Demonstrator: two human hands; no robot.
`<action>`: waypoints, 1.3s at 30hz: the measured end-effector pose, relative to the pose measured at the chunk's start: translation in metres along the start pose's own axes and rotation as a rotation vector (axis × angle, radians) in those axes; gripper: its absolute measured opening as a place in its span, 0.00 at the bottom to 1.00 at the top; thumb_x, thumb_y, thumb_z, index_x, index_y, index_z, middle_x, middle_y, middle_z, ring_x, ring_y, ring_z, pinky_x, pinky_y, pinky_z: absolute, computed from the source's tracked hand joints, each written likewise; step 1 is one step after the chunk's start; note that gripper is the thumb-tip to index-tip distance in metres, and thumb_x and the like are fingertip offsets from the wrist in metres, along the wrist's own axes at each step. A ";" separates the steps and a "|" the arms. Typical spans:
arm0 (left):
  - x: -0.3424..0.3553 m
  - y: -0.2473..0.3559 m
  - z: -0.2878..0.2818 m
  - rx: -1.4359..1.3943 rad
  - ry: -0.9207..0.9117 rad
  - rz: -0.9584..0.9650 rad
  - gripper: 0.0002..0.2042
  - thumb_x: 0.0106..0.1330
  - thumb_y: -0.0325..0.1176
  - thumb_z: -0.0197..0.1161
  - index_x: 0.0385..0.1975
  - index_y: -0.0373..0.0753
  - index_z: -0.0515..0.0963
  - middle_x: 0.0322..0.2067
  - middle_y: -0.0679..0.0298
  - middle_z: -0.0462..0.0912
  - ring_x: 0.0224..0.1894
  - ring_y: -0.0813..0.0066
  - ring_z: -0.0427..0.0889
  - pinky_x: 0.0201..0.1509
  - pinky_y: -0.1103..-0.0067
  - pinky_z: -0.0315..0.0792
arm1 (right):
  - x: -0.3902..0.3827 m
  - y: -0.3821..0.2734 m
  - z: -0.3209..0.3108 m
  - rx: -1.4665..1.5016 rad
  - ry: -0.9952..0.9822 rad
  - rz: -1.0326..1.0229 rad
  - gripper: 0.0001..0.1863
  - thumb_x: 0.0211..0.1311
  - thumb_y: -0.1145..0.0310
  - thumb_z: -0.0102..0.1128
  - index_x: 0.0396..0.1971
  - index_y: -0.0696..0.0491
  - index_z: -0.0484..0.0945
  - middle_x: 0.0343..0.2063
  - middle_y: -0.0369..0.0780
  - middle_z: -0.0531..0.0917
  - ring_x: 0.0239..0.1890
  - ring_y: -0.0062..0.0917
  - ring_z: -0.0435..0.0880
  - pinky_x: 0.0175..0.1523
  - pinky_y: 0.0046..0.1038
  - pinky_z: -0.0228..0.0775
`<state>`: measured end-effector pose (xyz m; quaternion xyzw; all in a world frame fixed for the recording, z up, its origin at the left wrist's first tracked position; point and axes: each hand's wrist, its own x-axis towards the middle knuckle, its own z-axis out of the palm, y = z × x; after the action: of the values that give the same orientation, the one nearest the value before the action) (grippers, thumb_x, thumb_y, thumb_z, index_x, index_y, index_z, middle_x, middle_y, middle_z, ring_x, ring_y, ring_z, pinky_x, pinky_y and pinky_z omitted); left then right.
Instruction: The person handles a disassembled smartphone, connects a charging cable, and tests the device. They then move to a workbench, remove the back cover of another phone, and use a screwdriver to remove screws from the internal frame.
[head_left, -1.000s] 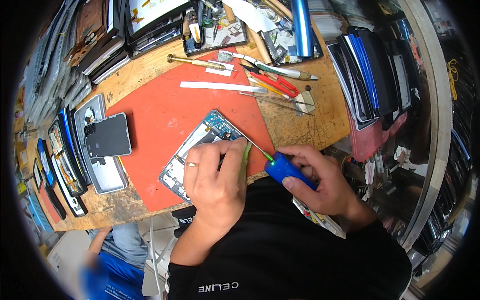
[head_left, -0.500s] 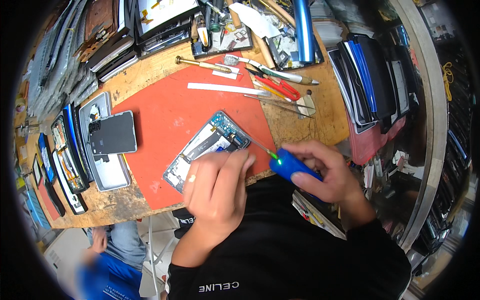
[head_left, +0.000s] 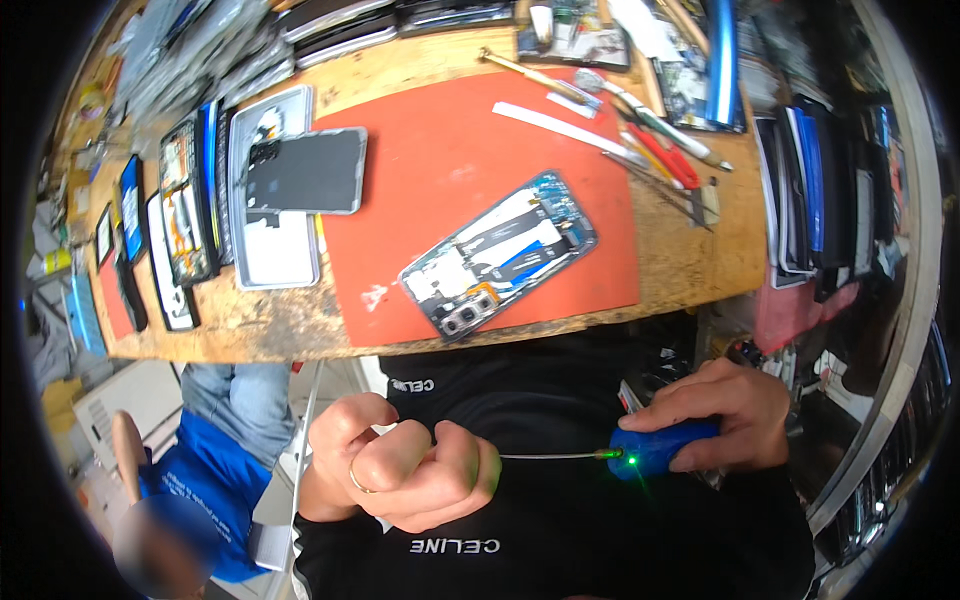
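My right hand is wrapped round a blue electric screwdriver with a green light lit at its nose. Its thin metal shaft points left and reaches the curled fingers of my left hand, which hide its tip. The left fingers are closed; whatever they pinch there is hidden. Both hands are in front of my body, off the bench edge. An opened phone lies slanted on an orange-red mat, its board, camera module and blue flex strip exposed.
Left of the phone, a dark phone back cover rests across a pale tray. More opened phones stand farther left. Red-handled tweezers, a brass-coloured screwdriver and a white strip lie behind. Another person sits at lower left.
Both hands have drawn back from the phone to in front of my body, the right bringing the electric screwdriver. The view has shifted, and the phone's lower end is now uncovered.
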<state>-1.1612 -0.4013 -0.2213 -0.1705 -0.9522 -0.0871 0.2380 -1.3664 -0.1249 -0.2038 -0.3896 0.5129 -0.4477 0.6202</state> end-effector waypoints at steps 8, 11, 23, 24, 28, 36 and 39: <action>-0.054 -0.026 -0.028 0.445 0.060 -0.373 0.05 0.48 0.30 0.61 0.26 0.49 0.77 0.28 0.72 0.74 0.35 0.72 0.73 0.40 0.75 0.66 | 0.009 0.029 0.008 0.273 -0.029 0.042 0.27 0.69 0.69 0.67 0.65 0.60 0.73 0.42 0.47 0.87 0.32 0.18 0.86 0.36 0.22 0.76; -0.057 -0.040 -0.025 0.372 0.095 -0.553 0.06 0.52 0.23 0.64 0.27 0.44 0.78 0.26 0.68 0.77 0.33 0.67 0.76 0.42 0.71 0.68 | 0.010 0.030 0.022 0.484 0.272 0.209 0.27 0.70 0.69 0.65 0.66 0.61 0.71 0.42 0.45 0.87 0.30 0.12 0.83 0.34 0.17 0.74; -0.042 -0.005 0.053 -0.280 0.085 -0.610 0.11 0.48 0.30 0.80 0.31 0.43 0.86 0.28 0.73 0.80 0.35 0.69 0.73 0.43 0.73 0.61 | 0.031 0.040 0.067 0.211 0.390 0.236 0.25 0.71 0.70 0.62 0.65 0.60 0.70 0.40 0.43 0.86 0.31 0.15 0.83 0.36 0.19 0.73; -0.042 -0.004 0.053 -0.277 0.076 -0.605 0.11 0.48 0.30 0.80 0.31 0.43 0.87 0.28 0.73 0.80 0.35 0.70 0.73 0.44 0.72 0.60 | 0.032 0.040 0.073 0.228 0.401 0.245 0.25 0.71 0.70 0.62 0.65 0.60 0.70 0.40 0.43 0.86 0.31 0.15 0.83 0.37 0.20 0.73; -0.045 -0.003 0.054 -0.277 0.094 -0.612 0.12 0.47 0.31 0.80 0.33 0.43 0.88 0.27 0.73 0.80 0.35 0.71 0.73 0.43 0.73 0.60 | 0.039 0.042 0.096 0.258 0.413 0.246 0.27 0.75 0.67 0.58 0.68 0.61 0.64 0.42 0.44 0.84 0.31 0.14 0.82 0.36 0.20 0.75; -0.045 -0.006 0.055 -0.265 0.102 -0.574 0.13 0.47 0.33 0.80 0.34 0.43 0.89 0.27 0.74 0.80 0.34 0.72 0.73 0.42 0.73 0.61 | 0.057 0.047 0.113 0.353 0.462 0.192 0.28 0.77 0.66 0.55 0.69 0.60 0.58 0.44 0.45 0.81 0.33 0.16 0.82 0.35 0.21 0.76; -0.046 -0.006 0.056 -0.263 0.111 -0.569 0.13 0.47 0.33 0.80 0.34 0.43 0.89 0.27 0.74 0.80 0.34 0.72 0.74 0.42 0.74 0.61 | 0.064 0.048 0.115 0.374 0.491 0.189 0.29 0.77 0.65 0.56 0.70 0.59 0.58 0.43 0.45 0.81 0.32 0.16 0.81 0.35 0.21 0.76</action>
<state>-1.1489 -0.4060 -0.2925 0.0784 -0.9278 -0.2819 0.2316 -1.2407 -0.1688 -0.2475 -0.0999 0.5900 -0.5551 0.5777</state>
